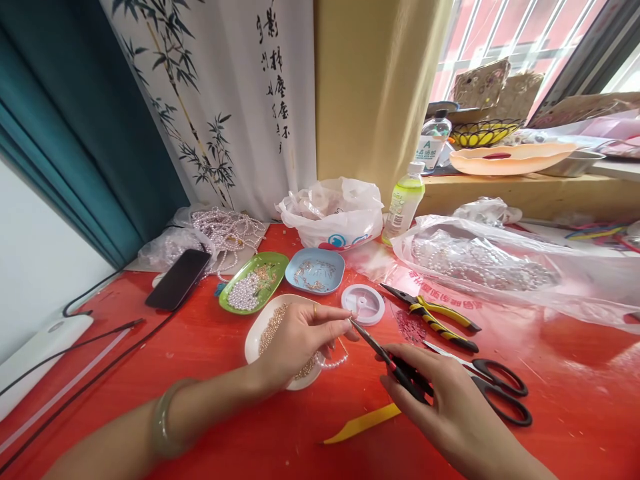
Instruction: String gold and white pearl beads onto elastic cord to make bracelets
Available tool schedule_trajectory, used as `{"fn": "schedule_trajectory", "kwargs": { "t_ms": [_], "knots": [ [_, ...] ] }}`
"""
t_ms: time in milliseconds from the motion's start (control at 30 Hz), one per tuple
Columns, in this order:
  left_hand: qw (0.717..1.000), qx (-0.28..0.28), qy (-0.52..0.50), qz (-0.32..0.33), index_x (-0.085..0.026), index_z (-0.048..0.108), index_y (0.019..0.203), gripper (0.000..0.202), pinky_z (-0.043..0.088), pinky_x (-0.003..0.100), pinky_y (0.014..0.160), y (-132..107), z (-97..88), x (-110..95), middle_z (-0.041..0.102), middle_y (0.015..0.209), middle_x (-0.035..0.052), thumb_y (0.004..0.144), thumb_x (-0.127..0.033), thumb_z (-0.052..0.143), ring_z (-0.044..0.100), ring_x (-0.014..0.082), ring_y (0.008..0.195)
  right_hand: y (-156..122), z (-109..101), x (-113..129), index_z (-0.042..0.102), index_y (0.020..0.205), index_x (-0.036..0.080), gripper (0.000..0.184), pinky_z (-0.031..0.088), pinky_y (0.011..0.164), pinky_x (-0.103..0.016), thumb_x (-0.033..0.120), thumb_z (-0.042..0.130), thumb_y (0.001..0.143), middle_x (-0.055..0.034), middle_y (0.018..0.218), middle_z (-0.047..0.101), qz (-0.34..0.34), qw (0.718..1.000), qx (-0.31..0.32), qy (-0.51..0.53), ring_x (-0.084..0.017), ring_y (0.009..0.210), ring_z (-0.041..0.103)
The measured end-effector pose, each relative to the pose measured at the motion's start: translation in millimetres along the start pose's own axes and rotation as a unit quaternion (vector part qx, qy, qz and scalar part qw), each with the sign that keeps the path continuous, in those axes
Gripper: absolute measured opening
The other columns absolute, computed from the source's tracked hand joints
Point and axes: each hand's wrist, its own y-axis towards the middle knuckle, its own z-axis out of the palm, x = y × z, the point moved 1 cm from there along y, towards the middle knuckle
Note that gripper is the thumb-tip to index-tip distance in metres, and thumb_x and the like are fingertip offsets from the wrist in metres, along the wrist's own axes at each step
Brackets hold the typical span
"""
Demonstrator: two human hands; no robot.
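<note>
Above a white dish [251,337] of gold beads, my left hand [297,333] pinches the end of a pearl bead strand [342,361], which loops down beside the dish. My right hand [440,383] is wrapped around the dark handles of slim pliers [373,342]. Their tips meet my left fingertips, and whatever small piece lies there is too tiny to make out. Just beyond the fingertips sits a round clear spool [363,305]. Black-handled scissors [503,390] lie partly behind my right hand, and a yellow pointed strip [363,424] lies in front of it.
Yellow-and-black pliers [435,315] lie right of the spool. Farther back are a green tray [277,261] with pearls, a blue tray [316,285] with small metal pieces, a phone [179,280], a bottle [403,203], plastic bags [333,217] and bagged beads [480,260]. Cables [130,347] cross the left side.
</note>
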Motion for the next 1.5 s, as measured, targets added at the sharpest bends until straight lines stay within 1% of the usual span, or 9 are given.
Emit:
{"fn": "schedule_trajectory", "kwargs": {
  "t_ms": [167, 300, 433, 500, 633, 833, 1233, 1367, 1500],
  "knots": [
    [1.000, -0.007, 0.007, 0.003, -0.013, 0.064, 0.086, 0.027, 0.035, 0.018, 0.043, -0.2, -0.3, 0.5, 0.065, 0.068, 0.0053, 0.068, -0.032, 0.059, 0.042, 0.0050, 0.044, -0.3, -1.1, 3.5, 0.059, 0.073, 0.016, 0.017, 0.034, 0.046, -0.022, 0.027, 0.046, 0.073, -0.0004, 0.055, 0.055, 0.014, 1.000, -0.005, 0.026, -0.013, 0.050, 0.047],
    [1.000, -0.004, 0.012, 0.000, -0.012, 0.063, 0.087, 0.027, 0.036, 0.018, 0.043, -0.9, -0.1, -0.6, 0.065, 0.069, 0.0057, 0.069, -0.031, 0.058, 0.043, 0.0049, 0.044, 1.6, -3.9, 1.4, 0.054, 0.070, 0.017, 0.016, 0.034, 0.047, -0.022, 0.030, 0.046, 0.073, 0.0001, 0.059, 0.052, 0.068, 0.989, 0.006, 0.130, -0.013, 0.054, 0.046],
    [0.999, 0.039, 0.020, -0.024, -0.012, 0.064, 0.086, 0.025, 0.035, 0.017, 0.041, -3.9, 3.9, -0.1, 0.065, 0.069, 0.0063, 0.069, -0.029, 0.057, 0.042, 0.0051, 0.044, 5.8, -5.0, -5.2, 0.049, 0.089, 0.018, 0.020, 0.037, 0.056, -0.025, 0.028, 0.045, 0.073, -0.0003, 0.066, 0.051, 0.090, 0.943, 0.022, 0.319, -0.015, 0.062, 0.047],
    [0.996, 0.076, 0.030, -0.034, -0.013, 0.065, 0.085, 0.022, 0.036, 0.017, 0.041, -6.1, 6.5, 0.2, 0.065, 0.067, 0.0057, 0.069, -0.026, 0.057, 0.043, 0.0054, 0.045, 7.5, -4.4, -6.2, 0.047, 0.096, 0.016, 0.026, 0.037, 0.063, -0.029, 0.024, 0.043, 0.071, -0.0016, 0.068, 0.054, 0.074, 0.909, 0.072, 0.404, -0.016, 0.065, 0.049],
    [0.992, 0.100, 0.068, -0.047, -0.015, 0.066, 0.084, 0.021, 0.036, 0.016, 0.041, -9.5, 8.8, -0.3, 0.065, 0.065, 0.0041, 0.069, -0.026, 0.056, 0.044, 0.0058, 0.046, 8.9, -4.1, -3.7, 0.048, 0.087, 0.016, 0.019, 0.036, 0.067, -0.030, 0.019, 0.043, 0.069, -0.0036, 0.071, 0.056, 0.076, 0.873, 0.168, 0.452, -0.017, 0.071, 0.051],
    [0.990, 0.079, 0.092, -0.068, -0.014, 0.064, 0.088, 0.025, 0.034, 0.016, 0.038, -10.7, 10.0, -0.5, 0.065, 0.065, 0.0048, 0.068, -0.028, 0.056, 0.040, 0.0050, 0.042, 10.9, -7.6, -3.2, 0.047, 0.078, 0.017, 0.014, 0.034, 0.064, -0.026, 0.018, 0.046, 0.064, -0.0006, 0.072, 0.049, 0.090, 0.888, 0.103, 0.440, -0.015, 0.069, 0.045],
    [0.988, 0.077, 0.102, -0.090, -0.013, 0.065, 0.085, 0.024, 0.035, 0.017, 0.039, -13.3, 11.2, -0.7, 0.066, 0.065, 0.0049, 0.067, -0.027, 0.057, 0.040, 0.0046, 0.040, 10.3, -8.5, -4.8, 0.046, 0.077, 0.018, 0.015, 0.032, 0.059, -0.025, 0.017, 0.045, 0.062, -0.0003, 0.071, 0.045, 0.064, 0.902, 0.070, 0.421, -0.013, 0.066, 0.040],
    [0.990, 0.079, 0.077, -0.088, -0.012, 0.065, 0.081, 0.021, 0.036, 0.016, 0.039, -13.6, 11.8, -0.7, 0.066, 0.063, 0.0048, 0.067, -0.026, 0.057, 0.041, 0.0044, 0.041, 10.0, -7.1, -7.0, 0.047, 0.081, 0.018, 0.017, 0.034, 0.058, -0.024, 0.017, 0.044, 0.065, 0.0004, 0.070, 0.046, 0.069, 0.927, 0.064, 0.363, -0.013, 0.066, 0.043],
    [0.994, 0.067, 0.022, -0.078, -0.011, 0.063, 0.080, 0.021, 0.036, 0.015, 0.038, -12.4, 11.1, -0.3, 0.065, 0.063, 0.0050, 0.067, -0.027, 0.059, 0.040, 0.0034, 0.040, 5.2, -8.5, -6.3, 0.046, 0.094, 0.021, 0.022, 0.039, 0.064, -0.026, 0.020, 0.041, 0.072, -0.0012, 0.079, 0.052, 0.037, 0.971, -0.011, 0.236, -0.016, 0.074, 0.050]
  ]
}}
